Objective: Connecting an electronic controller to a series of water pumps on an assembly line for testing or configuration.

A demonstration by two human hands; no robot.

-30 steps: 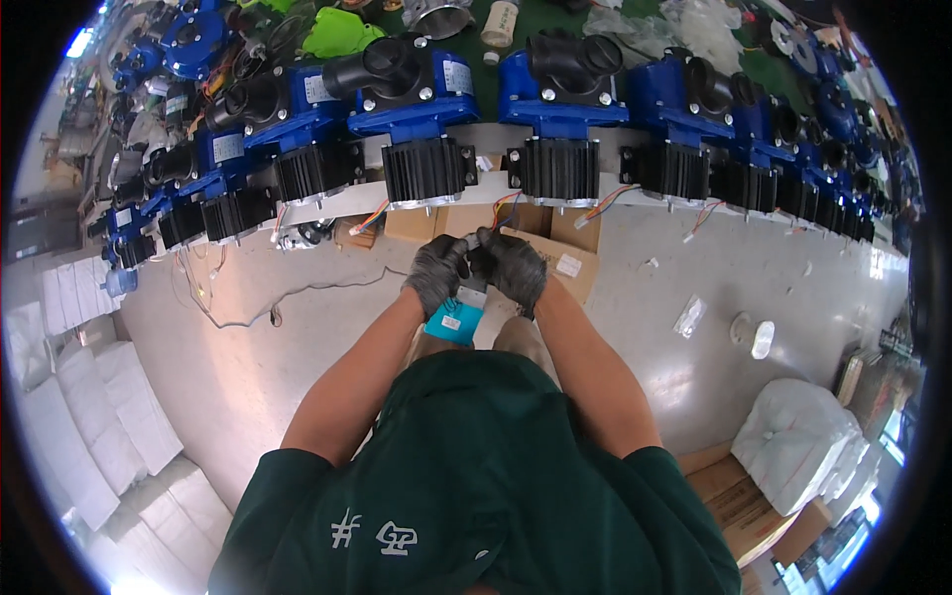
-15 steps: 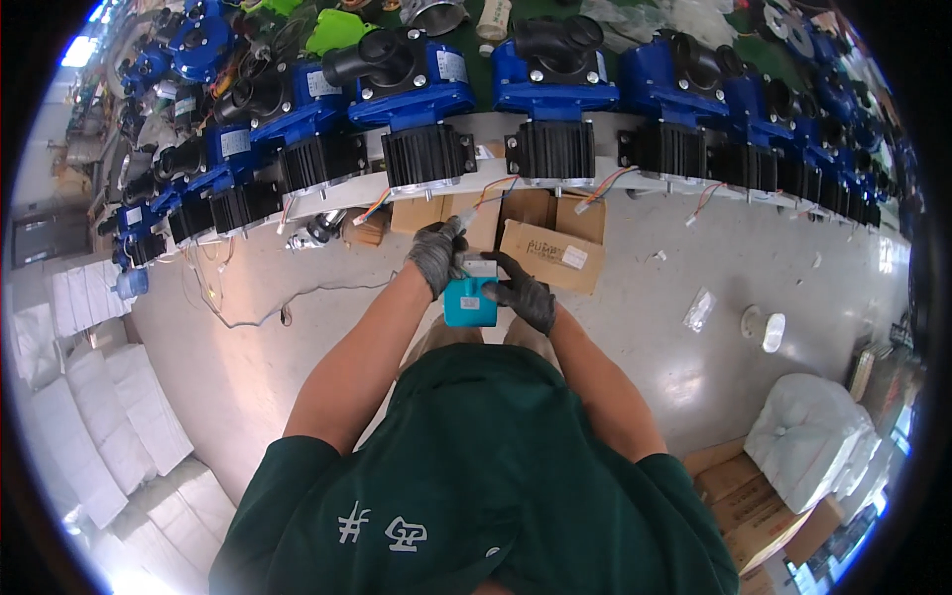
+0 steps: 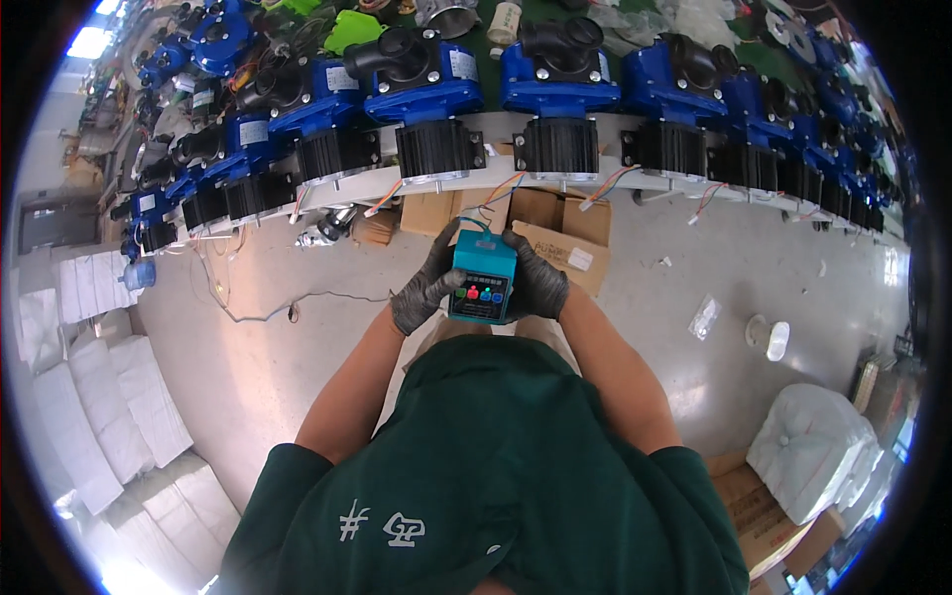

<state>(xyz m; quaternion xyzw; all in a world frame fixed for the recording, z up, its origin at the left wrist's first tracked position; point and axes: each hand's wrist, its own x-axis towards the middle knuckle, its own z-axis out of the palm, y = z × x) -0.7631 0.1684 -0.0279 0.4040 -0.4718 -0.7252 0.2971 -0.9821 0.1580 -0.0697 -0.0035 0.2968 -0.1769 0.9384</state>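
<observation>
A teal control box (image 3: 485,260) with a black front panel and small coloured buttons is held up in front of my body. My left hand (image 3: 428,288), in a dark grey glove, grips its left side, the thumb near the panel's edge. From the other side my right hand (image 3: 538,282), gloved alike, closes round the box, its fingers partly hidden behind it. Thin coloured wires (image 3: 503,195) run between the top of the box and the underside of the bench row. Just beyond are blue pumps (image 3: 560,91) with black ribbed motors (image 3: 561,147).
The pumps line the edge of a curved-looking bench (image 3: 496,171), loose wire ends hanging below. Open cardboard boxes (image 3: 560,256) stand under it. A grey cable (image 3: 260,317) lies on the floor at left, near stacked white blocks (image 3: 84,397). At right are a wrapped white bundle (image 3: 808,446) and cartons.
The control box has been turned so its button panel now shows. My left hand has come off the wire connector and onto the box's side; my right hand has shifted along the other side.
</observation>
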